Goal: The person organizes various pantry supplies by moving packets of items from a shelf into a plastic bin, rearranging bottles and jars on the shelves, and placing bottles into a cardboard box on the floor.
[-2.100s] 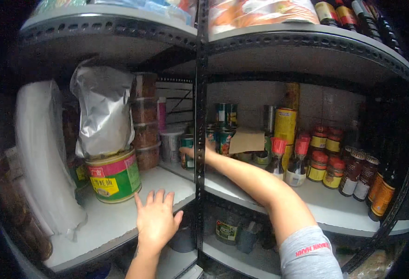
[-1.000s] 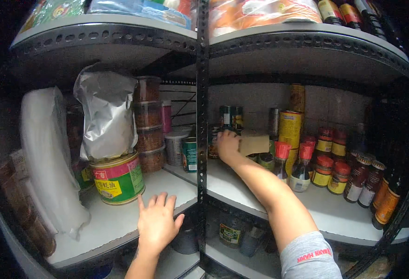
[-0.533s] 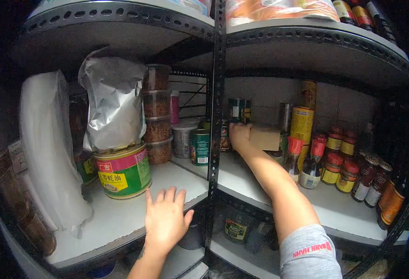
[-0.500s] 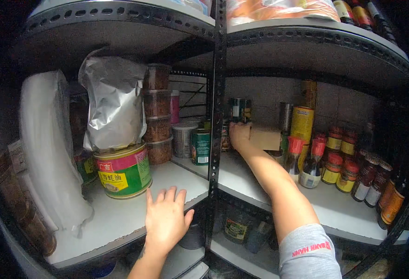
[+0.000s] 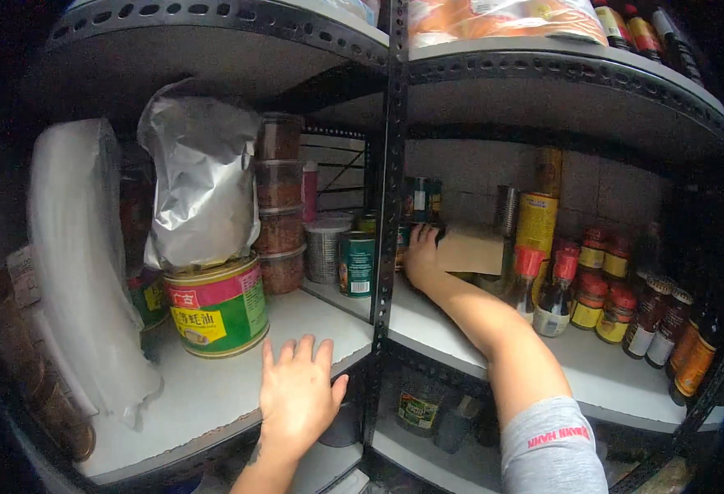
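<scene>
My left hand (image 5: 300, 391) lies open, fingers spread, on the left shelf's front (image 5: 139, 440), just before a big green-and-pink tin (image 5: 218, 317). My right hand (image 5: 422, 251) reaches deep into the right shelf, fingers curled at a dark can mostly hidden behind them, beside a flat brown cardboard piece (image 5: 470, 257); what it grips is unclear. Behind it stand more green cans (image 5: 428, 195). Left of the black upright stands a green can (image 5: 358, 263), beside a grey tub (image 5: 327, 251).
A black post (image 5: 391, 321) divides the shelving. A foil bag (image 5: 201, 181), plastic sleeve (image 5: 82, 263) and stacked tubs (image 5: 279, 218) fill the left. Yellow canisters (image 5: 535, 214), red-capped bottles (image 5: 553, 305), jars (image 5: 588, 300) and dark bottles (image 5: 691, 362) line the right. Packs (image 5: 498, 20) sit above.
My right hand has left the green can by the post and moved right, to the cans beside the cardboard. The view has shifted slightly. My left hand stays on the shelf.
</scene>
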A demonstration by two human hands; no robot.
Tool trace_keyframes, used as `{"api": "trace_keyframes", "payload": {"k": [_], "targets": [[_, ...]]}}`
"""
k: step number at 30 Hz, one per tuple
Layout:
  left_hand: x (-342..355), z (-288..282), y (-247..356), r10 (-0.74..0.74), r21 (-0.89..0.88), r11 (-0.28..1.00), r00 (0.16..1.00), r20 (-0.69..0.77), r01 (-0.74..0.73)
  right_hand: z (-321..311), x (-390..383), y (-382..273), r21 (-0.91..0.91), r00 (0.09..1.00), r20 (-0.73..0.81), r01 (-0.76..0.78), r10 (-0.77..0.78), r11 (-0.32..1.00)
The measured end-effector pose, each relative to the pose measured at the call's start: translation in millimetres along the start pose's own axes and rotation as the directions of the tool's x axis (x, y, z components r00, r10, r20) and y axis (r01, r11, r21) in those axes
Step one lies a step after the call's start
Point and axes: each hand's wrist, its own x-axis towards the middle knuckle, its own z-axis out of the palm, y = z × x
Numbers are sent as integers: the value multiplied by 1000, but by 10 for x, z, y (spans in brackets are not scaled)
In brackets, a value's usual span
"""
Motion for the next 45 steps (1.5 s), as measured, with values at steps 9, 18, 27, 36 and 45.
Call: {"api": "trace_keyframes", "payload": {"k": [9,18,27,36,45], "targets": [[39,-9,47,39,-43,998,999,-12,-40,509,272,114,481,974,-147,-79,169,873],[26,10,15,20,-55,998,1000,-14,-21,-321,-153,-85,402,972,-163,223,-170,888],[34,-23,49,33,-57,998,999,-30,-35,-155,-117,-198,293,963,-228,208,-143,933],[-1,-16,9,-10,-57,998,1000,7,10,-772,-423,279,194,980,164,79,-112,978],[-4,31,-37,-17,-15,1000,1000,22,17,-730,-124,1061,340,993,-19,-106,119,934]]}}
